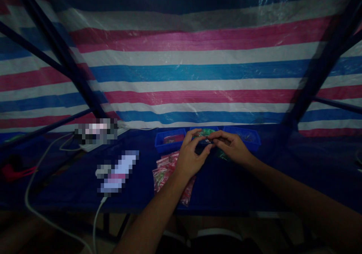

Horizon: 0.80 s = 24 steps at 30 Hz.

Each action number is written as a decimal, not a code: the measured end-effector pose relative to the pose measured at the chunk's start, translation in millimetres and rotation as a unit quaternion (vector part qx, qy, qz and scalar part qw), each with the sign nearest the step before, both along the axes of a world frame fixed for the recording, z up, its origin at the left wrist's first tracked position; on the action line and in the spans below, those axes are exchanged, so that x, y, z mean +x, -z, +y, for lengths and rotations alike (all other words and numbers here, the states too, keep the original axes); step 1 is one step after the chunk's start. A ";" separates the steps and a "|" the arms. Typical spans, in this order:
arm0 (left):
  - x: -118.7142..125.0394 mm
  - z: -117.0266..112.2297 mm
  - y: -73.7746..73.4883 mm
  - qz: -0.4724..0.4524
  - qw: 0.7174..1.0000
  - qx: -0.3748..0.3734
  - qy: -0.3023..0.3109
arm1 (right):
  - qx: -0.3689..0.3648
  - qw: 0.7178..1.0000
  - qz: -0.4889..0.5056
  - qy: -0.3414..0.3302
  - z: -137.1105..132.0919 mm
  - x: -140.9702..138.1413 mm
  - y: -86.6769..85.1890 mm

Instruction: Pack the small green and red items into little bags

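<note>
The left hand [191, 156] and right hand [232, 145] curl narrowly toward each other, whether holding anything I cannot tell, with trays [170, 147] just beyond and pink bags [160, 179] nearer, leftward.

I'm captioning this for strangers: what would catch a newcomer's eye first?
The broad pink, white and blue striped plastic sheet behind the blue table would likely draw the eye first. Next come the left hand and right hand, close together at a row of blue trays. Pinkish-red plastic packets lie on the table, partly hidden by the left forearm.
</note>
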State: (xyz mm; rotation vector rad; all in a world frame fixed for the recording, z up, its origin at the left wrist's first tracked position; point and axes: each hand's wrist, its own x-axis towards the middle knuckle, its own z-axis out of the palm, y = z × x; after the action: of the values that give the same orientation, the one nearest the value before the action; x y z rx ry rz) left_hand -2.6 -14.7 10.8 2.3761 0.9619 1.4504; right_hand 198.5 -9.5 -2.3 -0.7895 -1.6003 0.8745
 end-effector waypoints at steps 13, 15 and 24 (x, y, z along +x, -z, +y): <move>-1.5 6.1 5.6 0.009 1.000 0.021 0.001 | 0.075 0.994 -0.074 0.006 -7.4 -2.7 -7.8; -1.9 6.7 5.0 0.010 1.000 0.017 0.004 | 0.067 0.995 -0.077 -0.003 -9.2 -3.7 -8.9; -2.9 6.5 2.5 0.005 0.999 0.005 -0.034 | 0.041 0.996 -0.048 0.057 -8.6 -5.4 -7.4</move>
State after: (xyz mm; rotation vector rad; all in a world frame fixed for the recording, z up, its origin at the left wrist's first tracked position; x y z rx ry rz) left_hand -5.5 -8.1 8.4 2.3809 1.0492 1.4710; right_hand 193.1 -18.1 5.1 -0.8657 -1.6466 0.6936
